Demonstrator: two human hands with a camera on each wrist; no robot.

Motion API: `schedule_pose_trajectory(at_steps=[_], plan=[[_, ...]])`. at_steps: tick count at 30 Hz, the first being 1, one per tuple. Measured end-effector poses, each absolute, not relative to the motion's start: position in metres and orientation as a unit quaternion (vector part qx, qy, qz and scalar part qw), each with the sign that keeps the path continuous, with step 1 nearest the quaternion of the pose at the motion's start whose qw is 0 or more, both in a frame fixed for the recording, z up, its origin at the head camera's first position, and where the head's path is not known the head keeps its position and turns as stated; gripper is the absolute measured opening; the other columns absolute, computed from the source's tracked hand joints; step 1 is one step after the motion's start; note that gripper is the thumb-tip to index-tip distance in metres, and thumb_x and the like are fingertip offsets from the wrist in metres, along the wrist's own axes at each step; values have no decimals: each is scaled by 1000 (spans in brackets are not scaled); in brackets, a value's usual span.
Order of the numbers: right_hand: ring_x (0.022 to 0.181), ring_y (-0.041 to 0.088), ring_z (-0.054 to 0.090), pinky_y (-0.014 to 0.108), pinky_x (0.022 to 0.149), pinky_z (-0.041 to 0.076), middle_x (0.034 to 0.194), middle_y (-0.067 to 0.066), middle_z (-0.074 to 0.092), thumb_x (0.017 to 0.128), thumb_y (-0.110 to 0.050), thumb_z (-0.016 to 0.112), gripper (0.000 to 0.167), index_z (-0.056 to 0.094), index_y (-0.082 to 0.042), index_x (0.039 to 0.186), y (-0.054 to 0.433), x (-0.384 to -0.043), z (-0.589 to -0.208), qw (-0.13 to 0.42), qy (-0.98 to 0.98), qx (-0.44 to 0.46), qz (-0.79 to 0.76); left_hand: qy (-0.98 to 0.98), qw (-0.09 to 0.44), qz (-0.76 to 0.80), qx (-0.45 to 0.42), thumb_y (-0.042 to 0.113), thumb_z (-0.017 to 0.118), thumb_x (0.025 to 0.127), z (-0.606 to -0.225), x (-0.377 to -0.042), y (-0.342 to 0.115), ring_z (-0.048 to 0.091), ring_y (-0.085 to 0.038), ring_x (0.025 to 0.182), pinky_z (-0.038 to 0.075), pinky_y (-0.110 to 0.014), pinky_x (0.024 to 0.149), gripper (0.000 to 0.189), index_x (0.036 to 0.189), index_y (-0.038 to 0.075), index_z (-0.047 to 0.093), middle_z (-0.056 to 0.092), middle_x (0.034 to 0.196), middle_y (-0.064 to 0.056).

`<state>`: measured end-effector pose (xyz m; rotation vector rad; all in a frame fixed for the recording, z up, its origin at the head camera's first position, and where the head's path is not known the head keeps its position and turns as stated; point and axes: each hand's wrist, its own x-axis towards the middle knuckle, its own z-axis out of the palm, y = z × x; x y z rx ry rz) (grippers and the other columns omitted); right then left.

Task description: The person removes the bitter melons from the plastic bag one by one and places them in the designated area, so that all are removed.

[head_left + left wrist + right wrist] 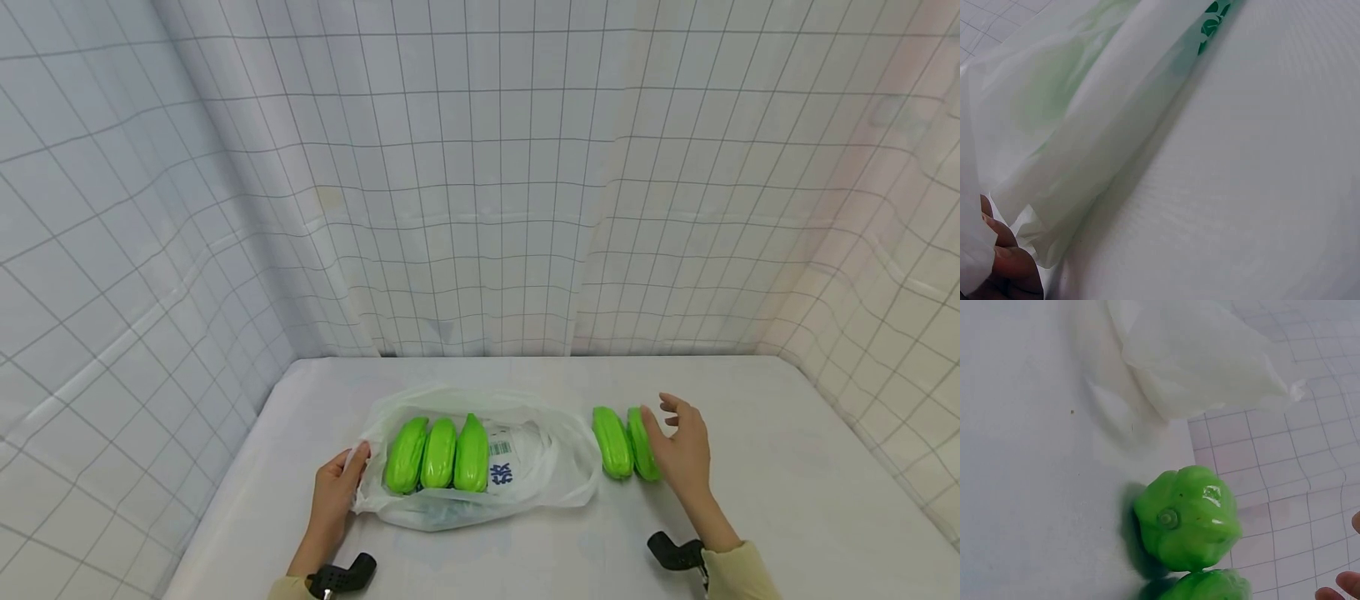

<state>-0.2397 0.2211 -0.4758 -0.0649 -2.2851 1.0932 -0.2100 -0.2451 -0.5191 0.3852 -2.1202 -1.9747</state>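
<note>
On white tabletop (pixel 795 475), left hand (pixel 335 493) pinches bag (pixel 564 479) with barcode (pixel 499 448), blue lettering (pixel 501 474); right hand (pixel 686 450) gapes beside green vegetables (pixel 612 443).

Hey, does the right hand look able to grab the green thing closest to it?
Probably yes. The right hand holds nothing and is right by that green thing, which lies outside the plastic bag, so nothing seems in the way.

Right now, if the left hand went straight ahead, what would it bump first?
Probably the bag: the left hand is holding its edge. What comes after that is hard to judge.
</note>
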Motion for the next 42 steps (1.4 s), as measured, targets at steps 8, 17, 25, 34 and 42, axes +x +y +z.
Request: schedule_pose_trajectory(at_steps=[8, 17, 25, 34, 42], plan=[[85, 25, 53, 25, 70, 37, 103, 17, 60, 90, -12, 65, 31, 58, 5, 116, 212, -236, -467, 361, -817, 29, 448, -721, 113, -671, 130, 43, 62, 91, -519, -210, -245, 49, -11, 57, 42, -24, 50, 38, 89, 5, 65, 50, 61, 1], [84, 11, 55, 17, 71, 43, 101, 10, 62, 89, -9, 66, 27, 61, 3, 113, 200, -231, -456, 364, -806, 49, 464, -717, 114, -676, 124, 41, 62, 91, -518, -209, -244, 50, -12, 58, 42, -24, 51, 37, 90, 4, 66, 50, 62, 0], [87, 23, 60, 16, 77, 43, 102, 10, 63, 89, -8, 66, 24, 61, 2, 111, 187, -224, -447, 347, -807, 79, 471, -720, 115, -674, 118, 41, 61, 92, -519, -209, -244, 49, -12, 58, 42, -24, 51, 37, 90, 4, 66, 50, 62, 0], [90, 14, 63, 18, 80, 46, 100, 11, 67, 88, -1, 66, 21, 63, 1, 109, 173, -219, -442, 319, -791, 144, 501, -720, 116, -673, 120, 41, 61, 92, -519, -209, -245, 48, -12, 58, 41, -24, 51, 38, 89, 4, 65, 48, 61, 0], [88, 29, 65, 31, 77, 50, 101, 15, 66, 84, 7, 67, 24, 61, 8, 107, 156, -211, -429, 309, -790, 187, 495, -726, 112, -666, 128, 44, 61, 91, -518, -209, -245, 48, -12, 59, 41, -24, 52, 41, 90, 3, 65, 48, 62, 0]])
